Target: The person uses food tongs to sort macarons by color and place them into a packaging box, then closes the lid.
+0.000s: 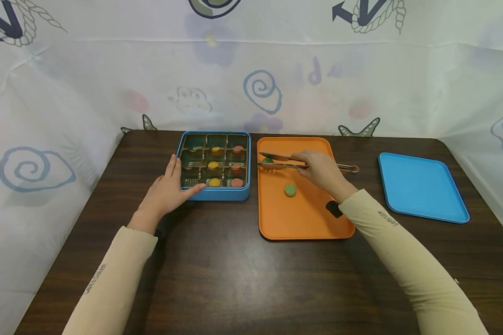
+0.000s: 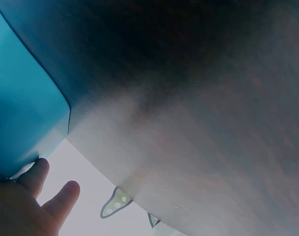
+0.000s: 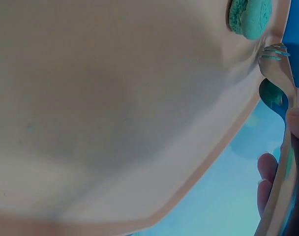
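My left hand point(image 1: 163, 193) rests against the left side of a blue box point(image 1: 220, 194), fingers extended and thumb along the front rim. Inside it, a clear divided insert holds yellow macarons point(image 1: 214, 182) in the middle column and pink macarons point(image 1: 236, 182) in the right one. My right hand point(image 1: 320, 170) grips metal tongs point(image 1: 282, 166) above the orange tray; in the right wrist view one tip is a fork point(image 3: 275, 61). One green macaron point(image 1: 267, 161) sits between the tong arms; whether they pinch it, I cannot tell. Another green macaron point(image 1: 290, 190) lies on the tray.
The orange tray point(image 1: 302, 223) lies right of the box, close beside it. Farther right, a blue tray point(image 1: 423, 188) rests on the dark wooden table point(image 1: 218, 274). A white patterned cloth point(image 1: 310, 107) hangs behind the table's far edge.
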Motion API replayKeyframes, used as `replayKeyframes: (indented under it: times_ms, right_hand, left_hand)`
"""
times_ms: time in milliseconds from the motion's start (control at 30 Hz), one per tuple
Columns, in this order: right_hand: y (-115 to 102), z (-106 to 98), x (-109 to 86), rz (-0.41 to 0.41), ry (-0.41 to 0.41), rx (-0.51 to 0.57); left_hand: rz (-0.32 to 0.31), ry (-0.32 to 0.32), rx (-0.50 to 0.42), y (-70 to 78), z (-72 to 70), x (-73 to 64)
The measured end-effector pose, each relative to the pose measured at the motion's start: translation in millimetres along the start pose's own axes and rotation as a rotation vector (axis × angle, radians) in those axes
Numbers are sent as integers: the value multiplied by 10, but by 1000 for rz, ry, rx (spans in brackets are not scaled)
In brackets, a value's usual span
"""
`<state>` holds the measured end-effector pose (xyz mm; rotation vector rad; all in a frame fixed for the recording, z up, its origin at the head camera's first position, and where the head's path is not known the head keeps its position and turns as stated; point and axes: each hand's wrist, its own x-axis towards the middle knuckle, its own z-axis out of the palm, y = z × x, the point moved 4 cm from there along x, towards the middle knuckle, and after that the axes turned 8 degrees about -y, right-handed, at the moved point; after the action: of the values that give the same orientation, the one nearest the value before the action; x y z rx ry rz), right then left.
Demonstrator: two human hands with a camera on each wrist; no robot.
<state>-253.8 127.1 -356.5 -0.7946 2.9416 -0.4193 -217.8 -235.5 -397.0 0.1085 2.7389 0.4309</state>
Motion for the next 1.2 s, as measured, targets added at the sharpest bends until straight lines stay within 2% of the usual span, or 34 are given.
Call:
replayKeyframes:
  times_ms: [300, 633, 967, 1200]
  right_hand:
    - [47, -103, -84, 18, 100, -15]
    - [72, -268, -156, 56, 168, -26]
    - [-50, -454, -180, 11, 249, -25]
    - [-234, -526, -154, -64, 289, -4]
  left_hand:
    - [-2, -2, -1, 5, -5, -21]
    - [-1, -1, -1, 5, 3, -19]
    - [-4, -1, -4, 2, 7, -16]
    - [0, -3, 1, 7, 4, -10]
